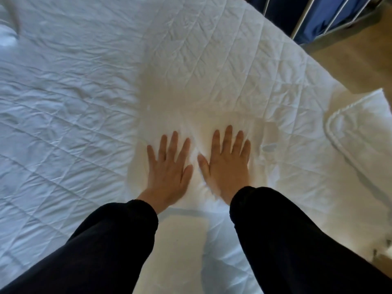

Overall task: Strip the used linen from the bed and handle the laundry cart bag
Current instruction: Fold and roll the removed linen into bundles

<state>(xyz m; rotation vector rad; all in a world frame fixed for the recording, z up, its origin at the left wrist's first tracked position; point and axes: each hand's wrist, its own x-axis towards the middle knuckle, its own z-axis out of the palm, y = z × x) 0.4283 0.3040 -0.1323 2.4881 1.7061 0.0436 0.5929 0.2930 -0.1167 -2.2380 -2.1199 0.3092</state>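
Black sleeves [110,240] lead to two released hands, left hand [169,168] and right hand [230,164], flat on white linen [180,119].

white quilted bed [63,98], smooth folded linen [169,115] flat on it

Cart [333,13] cut off top; maybe pillow [7,33], blurred.

text: none readable | quilted cover [212,60]: looks blank, view somewhat blurred
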